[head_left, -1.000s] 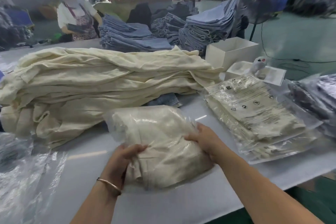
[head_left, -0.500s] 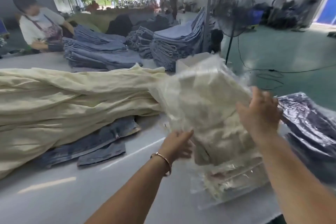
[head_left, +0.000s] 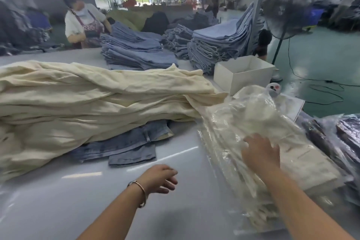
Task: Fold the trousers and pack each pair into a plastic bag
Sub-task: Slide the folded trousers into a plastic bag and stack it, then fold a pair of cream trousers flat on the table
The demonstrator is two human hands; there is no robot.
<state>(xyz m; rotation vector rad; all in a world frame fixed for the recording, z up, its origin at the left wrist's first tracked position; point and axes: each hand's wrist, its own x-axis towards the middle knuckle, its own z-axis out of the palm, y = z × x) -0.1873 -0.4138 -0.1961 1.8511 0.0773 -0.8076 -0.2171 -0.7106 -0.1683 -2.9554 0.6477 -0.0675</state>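
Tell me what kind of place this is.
Most likely a garment factory's packing floor. Tall stacks of folded blue jeans cover a long work table, a heap of cream trousers waits beside bagged pairs, and a standing industrial fan stands in the open hall.

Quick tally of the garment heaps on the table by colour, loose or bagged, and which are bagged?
Cream: 2, loose heap and bagged stack under the right hand.
Blue denim: 4, three far stacks, one pair under the cream heap.
Dark: 1, bagged pile.
Total: 7.
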